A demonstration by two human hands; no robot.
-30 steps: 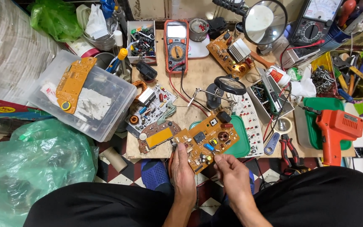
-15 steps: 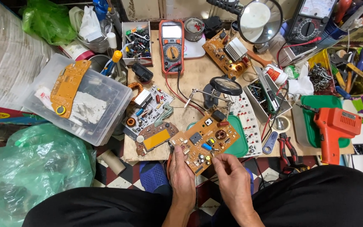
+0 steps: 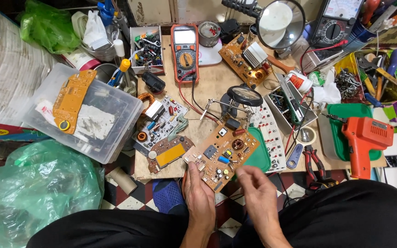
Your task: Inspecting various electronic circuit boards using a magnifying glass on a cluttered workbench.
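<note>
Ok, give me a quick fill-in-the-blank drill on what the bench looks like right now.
1. The left hand grips the near corner of the brown ____ board.
2. The right hand hovers beside that board and holds ____.
3. The power drill at the right of the bench is ____ in colour.
4. The yellow board lies on a clear plastic ____ at the left.

Missing words: circuit; nothing; orange; box

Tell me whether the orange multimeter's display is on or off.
Cannot tell. The orange multimeter lies flat at the back of the bench, its screen pale and blank-looking from the head view, too small to show digits. Leads are plugged in.
</note>
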